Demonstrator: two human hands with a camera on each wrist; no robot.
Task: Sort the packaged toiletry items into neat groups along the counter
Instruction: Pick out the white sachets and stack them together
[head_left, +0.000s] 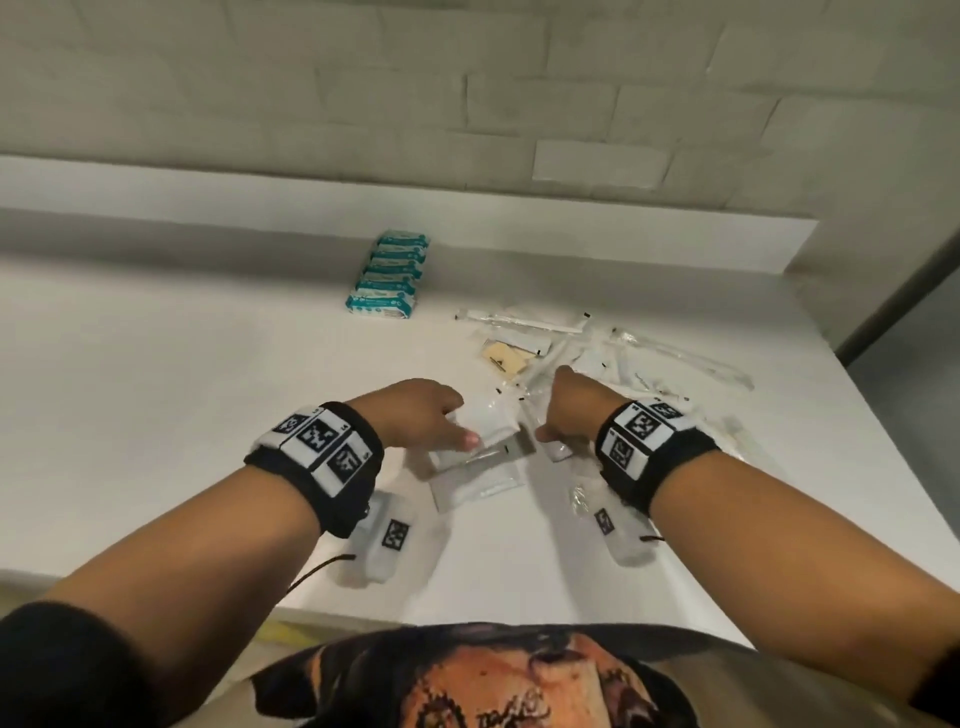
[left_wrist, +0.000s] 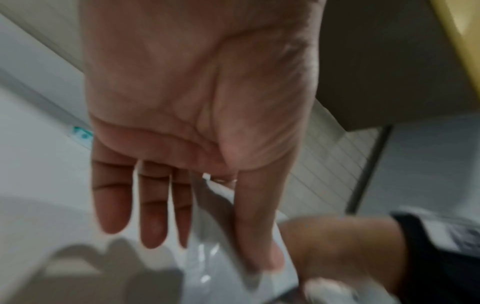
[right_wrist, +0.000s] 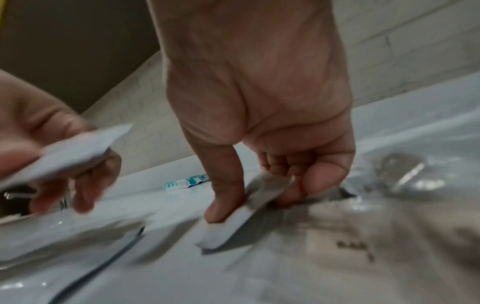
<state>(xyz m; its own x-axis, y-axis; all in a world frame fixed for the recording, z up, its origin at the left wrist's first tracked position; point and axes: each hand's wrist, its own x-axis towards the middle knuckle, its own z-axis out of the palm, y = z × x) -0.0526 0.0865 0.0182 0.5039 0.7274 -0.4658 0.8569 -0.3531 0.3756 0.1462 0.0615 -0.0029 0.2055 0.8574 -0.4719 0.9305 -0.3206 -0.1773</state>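
Note:
My left hand (head_left: 465, 431) pinches a flat white sachet (head_left: 491, 418) between thumb and fingers, just above the counter; the left wrist view shows the thumb (left_wrist: 255, 226) lying along the sachet (left_wrist: 215, 257). To its right, my right hand (head_left: 548, 434) pinches a small white packet (head_left: 558, 451) with thumb and curled fingers, the packet (right_wrist: 228, 224) touching the counter. More white sachets (head_left: 475, 480) lie below the hands. A neat row of teal-and-white packs (head_left: 389, 275) stands near the back wall.
A loose pile of clear-wrapped items (head_left: 582, 353), with a beige one (head_left: 506, 358) among them, spreads across the white counter (head_left: 182, 389) behind and right of my hands. The counter's right edge (head_left: 852, 384) and near edge are close. A low ledge runs along the wall.

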